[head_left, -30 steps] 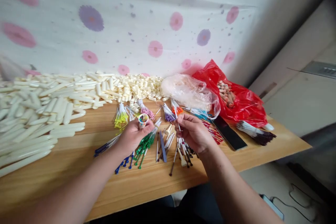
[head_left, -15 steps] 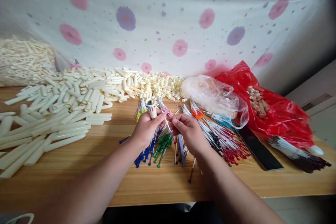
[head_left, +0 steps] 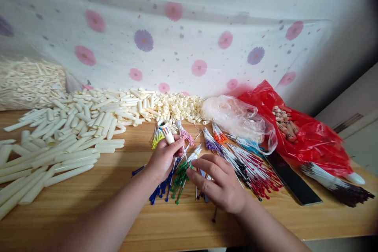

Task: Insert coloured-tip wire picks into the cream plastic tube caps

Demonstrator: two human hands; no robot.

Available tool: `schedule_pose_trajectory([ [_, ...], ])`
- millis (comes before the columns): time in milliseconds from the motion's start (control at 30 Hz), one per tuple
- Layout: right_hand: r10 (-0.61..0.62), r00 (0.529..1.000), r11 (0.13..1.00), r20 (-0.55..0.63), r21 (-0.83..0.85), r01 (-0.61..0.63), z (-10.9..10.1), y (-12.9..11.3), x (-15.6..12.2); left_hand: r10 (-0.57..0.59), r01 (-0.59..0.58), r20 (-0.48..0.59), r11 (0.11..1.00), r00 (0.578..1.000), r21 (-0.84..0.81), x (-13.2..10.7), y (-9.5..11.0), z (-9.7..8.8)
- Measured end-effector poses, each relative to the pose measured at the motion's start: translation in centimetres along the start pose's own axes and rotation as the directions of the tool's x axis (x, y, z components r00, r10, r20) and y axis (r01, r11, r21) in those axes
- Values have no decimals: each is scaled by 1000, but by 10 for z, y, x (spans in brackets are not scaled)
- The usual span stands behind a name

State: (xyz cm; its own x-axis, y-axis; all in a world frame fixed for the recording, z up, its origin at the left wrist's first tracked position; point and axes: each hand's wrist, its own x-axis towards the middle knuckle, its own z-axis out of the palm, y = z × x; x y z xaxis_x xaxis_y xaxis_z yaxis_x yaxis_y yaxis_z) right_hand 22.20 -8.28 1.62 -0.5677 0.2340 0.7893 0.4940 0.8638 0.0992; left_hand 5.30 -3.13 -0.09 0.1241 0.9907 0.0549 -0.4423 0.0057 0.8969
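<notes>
My left hand (head_left: pixel 165 157) is closed around a white multicolour pen barrel (head_left: pixel 167 133), with coloured marks around its dark open top. A thin white refill (head_left: pixel 185 153) sticks out from the lower side of this hand, slanting down to the right. Close to the refill's lower end is my right hand (head_left: pixel 217 181), its fingers stretched and apart. Below and between the hands lie green-tipped refills (head_left: pixel 180 175) and blue-tipped refills (head_left: pixel 159 191). More bundles, with purple tips (head_left: pixel 213 145) and red tips (head_left: pixel 265 177), fan out to the right.
White pen tubes (head_left: pixel 67 145) cover the table's left side. Small cream parts (head_left: pixel 180 104) are heaped along the back. A clear plastic bag (head_left: pixel 236 116), a red bag (head_left: pixel 313 138), a black flat bar (head_left: pixel 295 181) and dark-tipped refills (head_left: pixel 336 185) lie at the right.
My right fingers have opened from a pinch at a red-tipped refill by the left hand. The pen barrel has tilted leftward in my left hand. The whole view has shifted upward.
</notes>
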Motion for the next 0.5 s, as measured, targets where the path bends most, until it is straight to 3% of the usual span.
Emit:
schedule_pose_trajectory([
  [167, -56, 998, 998, 30, -13, 56, 1, 0, 9, -27, 27, -25, 999, 999, -36, 0, 1, 0],
  [367, -83, 995, 996, -52, 28, 85, 9, -2, 7, -37, 37, 8, 999, 999, -11, -1, 1, -2],
  [433, -81, 993, 995, -90, 55, 86, 4, 0, 9, 6, -8, 39, 998, 999, 56, -1, -1, -3],
  [500, 1, 984, 996, -179, 85, 15, -7, 2, 15, 93, -101, 54, 981, 994, 167, 0, -1, -4],
])
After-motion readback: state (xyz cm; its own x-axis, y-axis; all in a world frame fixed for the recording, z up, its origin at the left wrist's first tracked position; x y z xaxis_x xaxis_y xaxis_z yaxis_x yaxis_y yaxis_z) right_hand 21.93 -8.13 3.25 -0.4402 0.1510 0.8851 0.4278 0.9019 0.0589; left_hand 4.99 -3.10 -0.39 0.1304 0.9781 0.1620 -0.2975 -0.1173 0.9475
